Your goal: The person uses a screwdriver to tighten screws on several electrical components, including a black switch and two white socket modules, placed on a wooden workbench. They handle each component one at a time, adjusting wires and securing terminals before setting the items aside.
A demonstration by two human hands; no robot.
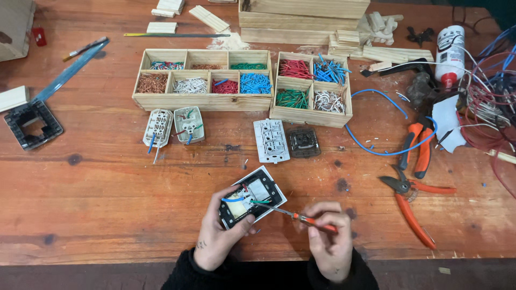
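- Hands work close to the near edge of the table [107,204]: the left hand [215,236] cups a wall switch module [250,197] from below and tilts its open back upward, which exposes the terminals to view.
- Left fingers [243,226] wrap the module's lower edge, closed on it; short blue and green wire ends stick out of its back.
- The right hand [329,236] pinches a small orange-handled screwdriver [293,215], fingers closed on the handle, with the blade laid across to the module's terminals, apparently to reach a screw there.
- Two wooden trays sit behind: a long tray [204,102] with seven compartments and a square tray [312,115] with four, keeping cut wire pieces sorted by colour within reach.
- Four more switch parts lie between trays and hands: two wired white ones [173,127], one white plate [271,140], one dark insert [304,143].
- Two orange-handled pliers [416,198] lie to the right, one above the other, near a tangle of loose wires [492,102].
- One black frame [32,124] rests at the far left.
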